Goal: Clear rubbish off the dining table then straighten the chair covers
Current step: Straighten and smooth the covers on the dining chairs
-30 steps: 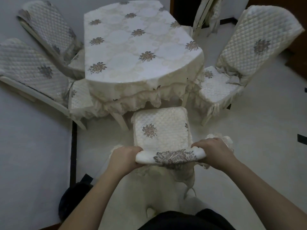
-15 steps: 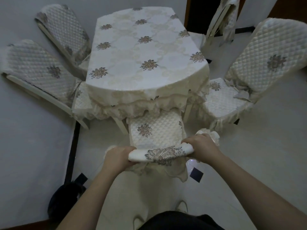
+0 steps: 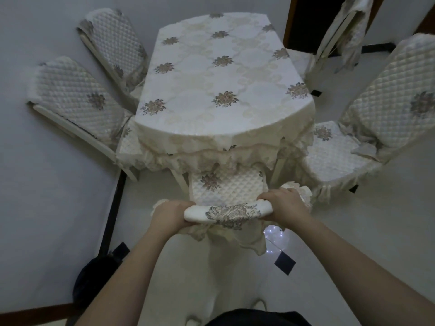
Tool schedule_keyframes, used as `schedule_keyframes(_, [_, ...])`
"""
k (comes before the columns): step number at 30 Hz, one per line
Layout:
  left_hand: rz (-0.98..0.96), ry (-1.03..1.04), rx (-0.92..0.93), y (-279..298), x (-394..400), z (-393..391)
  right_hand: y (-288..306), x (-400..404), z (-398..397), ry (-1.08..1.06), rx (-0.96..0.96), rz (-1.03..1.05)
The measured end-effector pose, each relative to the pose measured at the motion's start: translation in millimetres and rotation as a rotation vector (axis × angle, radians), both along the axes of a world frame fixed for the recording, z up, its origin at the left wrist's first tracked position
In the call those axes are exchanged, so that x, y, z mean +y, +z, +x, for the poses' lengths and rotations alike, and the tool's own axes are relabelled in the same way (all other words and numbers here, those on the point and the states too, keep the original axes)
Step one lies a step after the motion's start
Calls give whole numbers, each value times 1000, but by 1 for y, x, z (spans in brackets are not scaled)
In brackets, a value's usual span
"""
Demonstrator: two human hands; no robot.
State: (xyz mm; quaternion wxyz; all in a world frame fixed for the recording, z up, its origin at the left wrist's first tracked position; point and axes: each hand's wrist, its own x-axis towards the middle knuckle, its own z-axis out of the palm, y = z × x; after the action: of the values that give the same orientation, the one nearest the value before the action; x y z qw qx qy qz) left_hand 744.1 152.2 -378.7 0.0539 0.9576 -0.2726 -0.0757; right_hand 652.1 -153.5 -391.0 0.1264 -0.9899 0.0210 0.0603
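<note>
The near chair's cream cover [image 3: 226,211], with a grey floral motif on its top edge, is right in front of me. My left hand [image 3: 168,215] grips the left end of that top edge and my right hand [image 3: 286,204] grips the right end. The chair's quilted seat [image 3: 227,185] is pushed partly under the dining table [image 3: 223,85], which wears a cream flowered cloth with nothing lying on it.
Two covered chairs [image 3: 77,97] lean close on the table's left. A covered chair [image 3: 367,128] stands at the right, angled away, and another [image 3: 346,31] at the far right. A dark object [image 3: 94,281] lies on the floor at lower left.
The near chair has slid forward, its seat going further under the table's cloth. Both hands stayed gripping the top edge of its cover and moved forward with it.
</note>
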Motion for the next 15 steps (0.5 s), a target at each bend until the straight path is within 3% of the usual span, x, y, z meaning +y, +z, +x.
schedule_keyframes(4, [5, 43, 96, 2, -8, 18, -1, -3, 19, -7, -2, -15])
schedule_keyframes(9, [175, 49, 164, -4, -13, 55, 4, 2, 40, -7, 7, -18])
schedule_keyframes(15, [82, 27, 158, -15, -4, 74, 2, 2, 52, 6, 3, -28])
